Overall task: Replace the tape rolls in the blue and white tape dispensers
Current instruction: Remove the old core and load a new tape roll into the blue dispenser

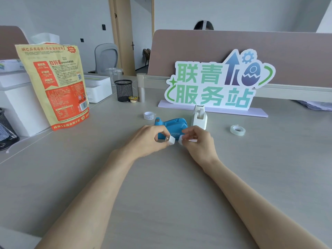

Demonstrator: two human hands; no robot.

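Both hands meet low over the grey desk [161, 186], just in front of the blue dispenser [172, 125]. Left hand [149, 141] pinches a small white piece [171, 140] between thumb and fingers. Right hand [199, 141] pinches another small white piece [180, 141]; the 2 pieces sit almost touching. White dispenser [199, 116] stands upright just right of the blue one, a roll visible inside. 1 tape roll [149, 115] lies behind the blue dispenser to its left, another tape roll [237, 130] lies well apart on the right. Sign [215, 83] stands behind.
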